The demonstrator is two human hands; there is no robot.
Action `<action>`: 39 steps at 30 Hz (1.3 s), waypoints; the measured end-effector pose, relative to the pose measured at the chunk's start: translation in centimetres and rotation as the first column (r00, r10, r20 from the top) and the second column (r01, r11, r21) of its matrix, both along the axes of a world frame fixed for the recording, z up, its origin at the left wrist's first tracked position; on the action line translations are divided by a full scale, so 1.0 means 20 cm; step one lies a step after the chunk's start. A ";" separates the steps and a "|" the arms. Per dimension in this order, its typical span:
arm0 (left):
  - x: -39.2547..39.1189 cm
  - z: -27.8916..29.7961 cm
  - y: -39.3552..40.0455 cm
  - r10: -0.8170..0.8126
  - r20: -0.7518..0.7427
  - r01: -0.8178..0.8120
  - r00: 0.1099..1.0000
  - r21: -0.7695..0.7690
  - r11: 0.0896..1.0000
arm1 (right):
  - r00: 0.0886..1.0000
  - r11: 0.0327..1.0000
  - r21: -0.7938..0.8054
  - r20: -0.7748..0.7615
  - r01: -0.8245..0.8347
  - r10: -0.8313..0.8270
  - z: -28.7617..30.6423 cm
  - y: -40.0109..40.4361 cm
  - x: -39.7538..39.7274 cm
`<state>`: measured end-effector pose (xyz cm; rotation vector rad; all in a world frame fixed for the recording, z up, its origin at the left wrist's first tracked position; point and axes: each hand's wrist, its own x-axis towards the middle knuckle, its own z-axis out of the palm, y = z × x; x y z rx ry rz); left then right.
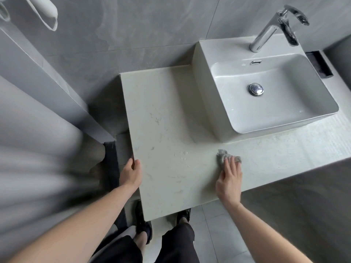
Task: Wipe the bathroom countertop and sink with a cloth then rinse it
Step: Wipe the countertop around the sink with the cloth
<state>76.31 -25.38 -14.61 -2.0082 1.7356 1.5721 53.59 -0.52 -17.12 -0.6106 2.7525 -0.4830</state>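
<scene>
Right hand (228, 179) is laid flat, fingers straight, on grey cloth (228, 157) pressed to counter (171, 130) before sink (266, 88); left hand (131, 174) grips counter's left edge.

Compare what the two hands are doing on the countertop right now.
The right hand lies flat, its fingers pressing a grey cloth onto the countertop in front of the sink. The left hand holds no cloth; it grips the countertop's left edge, thumb on top. The right hand sits well in on the surface, the left at its border. Both are bare and touch the countertop.
</scene>
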 end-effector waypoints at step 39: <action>0.00 -0.08 0.10 0.375 -0.160 -0.372 0.913 0.045 0.927 | 0.929 0.926 -0.072 -0.048 -0.371 0.368 -0.10 -0.53 0.32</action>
